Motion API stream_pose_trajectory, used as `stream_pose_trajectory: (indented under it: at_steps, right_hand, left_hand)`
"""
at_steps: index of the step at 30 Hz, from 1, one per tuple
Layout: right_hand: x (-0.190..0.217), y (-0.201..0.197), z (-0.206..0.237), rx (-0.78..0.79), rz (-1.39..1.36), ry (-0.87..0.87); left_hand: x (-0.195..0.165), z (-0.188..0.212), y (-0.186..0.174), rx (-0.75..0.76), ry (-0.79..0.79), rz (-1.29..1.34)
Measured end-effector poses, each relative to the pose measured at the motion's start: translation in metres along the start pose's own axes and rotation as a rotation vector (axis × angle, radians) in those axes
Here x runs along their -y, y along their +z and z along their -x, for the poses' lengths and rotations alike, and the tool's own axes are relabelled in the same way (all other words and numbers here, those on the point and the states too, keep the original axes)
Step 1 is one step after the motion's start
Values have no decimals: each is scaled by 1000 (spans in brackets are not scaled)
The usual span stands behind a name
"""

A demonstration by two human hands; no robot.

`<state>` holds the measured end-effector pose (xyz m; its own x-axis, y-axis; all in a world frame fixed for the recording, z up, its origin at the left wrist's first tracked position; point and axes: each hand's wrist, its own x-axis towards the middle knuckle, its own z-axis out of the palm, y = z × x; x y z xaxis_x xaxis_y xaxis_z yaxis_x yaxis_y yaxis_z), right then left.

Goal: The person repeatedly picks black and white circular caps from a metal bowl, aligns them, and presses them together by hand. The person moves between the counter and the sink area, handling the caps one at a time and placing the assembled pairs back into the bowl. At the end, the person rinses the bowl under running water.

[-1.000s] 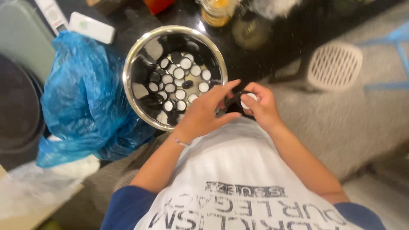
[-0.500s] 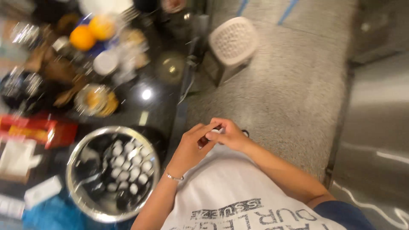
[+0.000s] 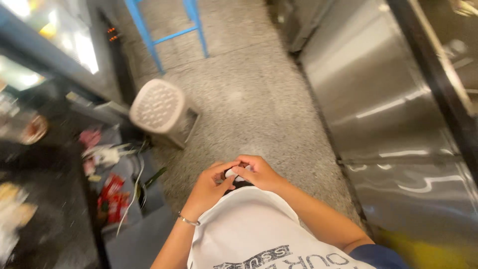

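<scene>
Below centre, two hands meet just above the hem of a white shirt (image 3: 259, 234): the left hand (image 3: 206, 188) and right hand (image 3: 261, 172) press their fingertips together around one small black-and-white piece (image 3: 234, 174), pinched between them and mostly hidden by the fingers. One thin bracelet (image 3: 189, 220) circles the left wrist. Around them lies speckled grey floor (image 3: 259, 99). One pale perforated stool (image 3: 162, 107) stands to the upper left, one blue frame (image 3: 169, 30) beyond it. Steel cabinet fronts (image 3: 378, 99) line the right side; a dark cluttered counter (image 3: 55, 189), blurred, fills the left.
</scene>
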<state>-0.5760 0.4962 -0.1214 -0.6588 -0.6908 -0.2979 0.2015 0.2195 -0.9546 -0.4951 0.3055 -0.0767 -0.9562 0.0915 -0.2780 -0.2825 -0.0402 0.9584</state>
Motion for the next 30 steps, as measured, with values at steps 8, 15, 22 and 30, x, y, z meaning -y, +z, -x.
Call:
stream_pose_trajectory:
  at_steps: [8,15,22,30]
  right_hand:
    - [-14,-108,46,-318,-28,-1]
    - [-10,-136,58,-509,49,-177]
    - [-1,-180,12,-726,102,181]
    - [25,-258,-88,-750,-82,-17]
  left_hand:
    - [-16,-101,92,78,-204,57]
    - [3,-165,114,208,-10,-78]
    - [8,-271,119,338,-158,57]
    - [-30,-407,70,493,-169,191]
